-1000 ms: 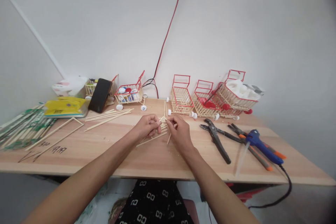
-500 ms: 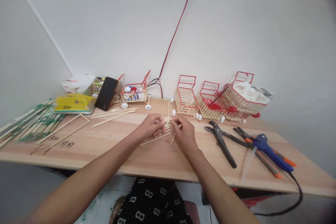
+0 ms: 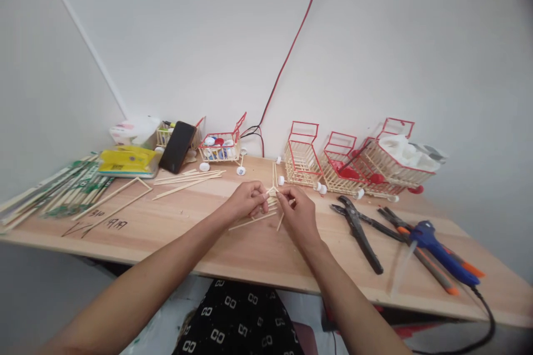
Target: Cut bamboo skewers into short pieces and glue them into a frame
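Observation:
Near the middle of the table, my left hand (image 3: 250, 201) and my right hand (image 3: 298, 212) face each other with fingers pinched. Between their fingertips is a small angled piece of joined thin wooden sticks (image 3: 272, 190), its peak pointing away from me. My fingers partly cover it. Loose wooden sticks (image 3: 252, 221) lie on the table below and between my hands. A pair of thin sticks (image 3: 274, 173) lies just beyond the held piece.
Miniature stick shopping carts (image 3: 303, 162) line the wall, one holding bottle caps (image 3: 216, 147). On the right lie pliers (image 3: 361, 238) and a blue glue gun (image 3: 443, 254). To the left are a phone (image 3: 177, 147), a yellow wipes pack (image 3: 128, 161) and bundled sticks (image 3: 77, 188).
The camera view has turned slightly left, so the scene sits further right. Both hands keep their pinch on the small stick piece, with little visible movement.

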`<state>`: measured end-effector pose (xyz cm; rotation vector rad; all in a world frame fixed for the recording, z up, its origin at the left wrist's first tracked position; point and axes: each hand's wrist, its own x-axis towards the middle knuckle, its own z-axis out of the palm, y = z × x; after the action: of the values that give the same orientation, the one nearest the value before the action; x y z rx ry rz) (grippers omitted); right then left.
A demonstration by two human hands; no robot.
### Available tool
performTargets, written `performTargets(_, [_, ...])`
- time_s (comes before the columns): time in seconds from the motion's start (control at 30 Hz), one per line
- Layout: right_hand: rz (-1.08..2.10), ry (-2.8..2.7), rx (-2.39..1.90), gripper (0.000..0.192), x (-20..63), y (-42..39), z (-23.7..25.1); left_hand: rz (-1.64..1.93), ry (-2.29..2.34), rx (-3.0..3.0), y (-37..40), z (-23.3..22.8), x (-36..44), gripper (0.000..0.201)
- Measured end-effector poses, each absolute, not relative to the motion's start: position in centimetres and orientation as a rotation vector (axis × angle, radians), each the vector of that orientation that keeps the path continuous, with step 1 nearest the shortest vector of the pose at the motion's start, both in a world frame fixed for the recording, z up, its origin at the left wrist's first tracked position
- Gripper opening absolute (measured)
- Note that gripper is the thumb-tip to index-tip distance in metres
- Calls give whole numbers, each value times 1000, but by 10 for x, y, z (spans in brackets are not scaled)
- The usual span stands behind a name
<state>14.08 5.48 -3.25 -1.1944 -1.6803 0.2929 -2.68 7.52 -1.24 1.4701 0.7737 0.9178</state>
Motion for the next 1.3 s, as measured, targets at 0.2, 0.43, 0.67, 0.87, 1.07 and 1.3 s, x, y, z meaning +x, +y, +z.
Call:
performTargets(0.2, [297, -1674, -1193, 16, 140, 55, -33, 926, 791, 1482, 76, -13, -27, 25])
performTargets(0.43, [300, -1683, -1207, 14, 140, 54, -31, 940, 813, 1573, 80, -17, -29, 22])
performTargets(0.67, [302, -1683, -1201, 16, 139, 54, -32, 941, 824, 1591, 79, -18, -29, 23])
performTargets(0.87, [313, -1684, -1192, 16, 141, 55, -33, 937, 852, 1621, 79, -18, -29, 20])
performTargets(1.07, [287, -1684, -1193, 15, 142, 54, -30, 925, 838, 1640, 82, -22, -30, 20])
performTargets(1.3, [301, -1682, -1196, 15, 141, 54, -31, 940, 817, 1621, 83, -22, -30, 21])
